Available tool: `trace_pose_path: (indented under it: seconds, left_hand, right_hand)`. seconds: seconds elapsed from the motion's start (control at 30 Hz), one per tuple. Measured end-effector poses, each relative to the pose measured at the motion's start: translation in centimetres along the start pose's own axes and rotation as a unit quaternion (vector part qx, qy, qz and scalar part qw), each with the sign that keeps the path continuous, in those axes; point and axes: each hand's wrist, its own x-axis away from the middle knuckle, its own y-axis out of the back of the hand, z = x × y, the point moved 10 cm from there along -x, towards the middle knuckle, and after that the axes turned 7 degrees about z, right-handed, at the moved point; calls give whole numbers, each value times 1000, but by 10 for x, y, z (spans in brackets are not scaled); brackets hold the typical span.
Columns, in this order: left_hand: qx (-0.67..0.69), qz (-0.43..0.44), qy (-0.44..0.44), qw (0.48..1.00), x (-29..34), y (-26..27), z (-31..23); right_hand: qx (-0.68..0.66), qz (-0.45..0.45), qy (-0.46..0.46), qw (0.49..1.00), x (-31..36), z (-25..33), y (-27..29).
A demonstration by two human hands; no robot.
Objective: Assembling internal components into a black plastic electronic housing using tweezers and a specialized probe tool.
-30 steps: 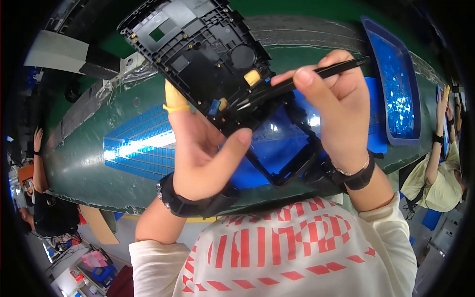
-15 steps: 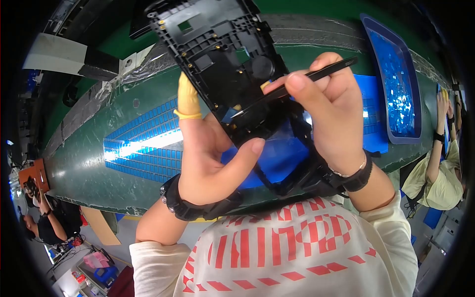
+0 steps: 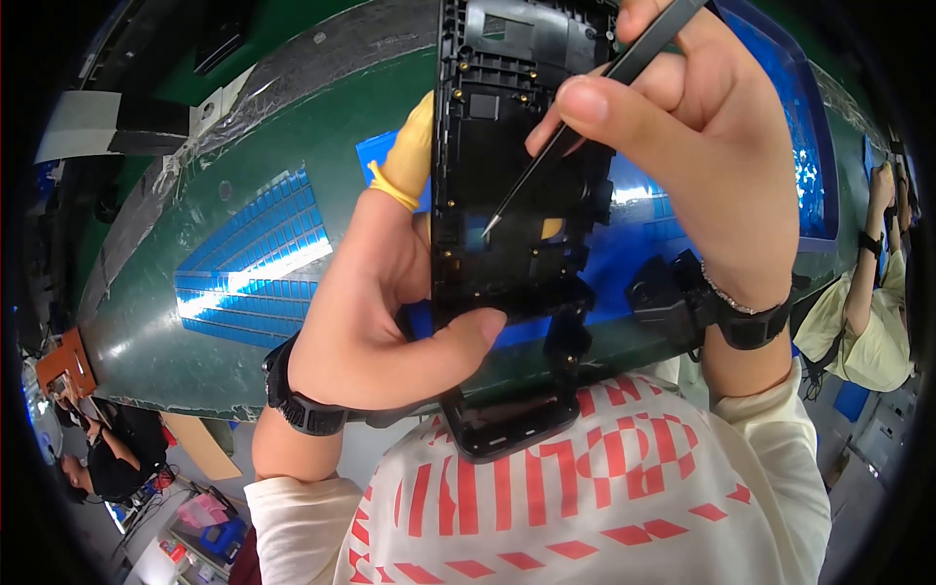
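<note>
My left hand (image 3: 366,341) grips a long black plastic housing (image 3: 512,278) by its left side, thumb on the near end. A yellow finger cot (image 3: 407,156) covers one of its fingers. The housing stands tilted up, its ribbed inner side with brass inserts facing me, and a black frame-like loop (image 3: 517,441) extends from its near end. Black tweezers (image 3: 551,156) are pinched in my right hand (image 3: 726,146). Their tips rest at or just over a small blue piece (image 3: 476,234) inside the housing; contact cannot be made out.
On the green worktable (image 3: 136,331) lies a sheet of small blue rectangles (image 3: 249,268) at the left. A blue sheet (image 3: 609,292) lies beneath the housing. A dark blue tray (image 3: 819,229) of shiny blue pieces stands at right. Other people (image 3: 858,322) sit further right and at far left.
The housing has turned more upright and shifted right, and its loop now shows below my left hand. My right hand moved right and up, with the tweezers angled more steeply.
</note>
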Motion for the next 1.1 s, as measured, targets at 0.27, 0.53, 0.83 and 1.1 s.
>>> trace_pose_path:
  seconds: [0.27, 0.53, 0.83, 1.1]
  left_hand:
    - [-44, 23, -23, 999, 2, -5, -1]
    - [-49, 26, -22, 998, 3, -5, -2]
    - [-63, 27, -28, 997, 2, -6, -2]
    - [-48, 20, -20, 998, 2, -4, 1]
  right_hand:
    - [0, 0, -4, 1000, -1, -6, -3]
    - [2, 3, -6, 1000, -3, -9, -4]
    - [5, 6, -8, 1000, -4, -10, -4]
    - [8, 8, -10, 1000, -7, -13, -6]
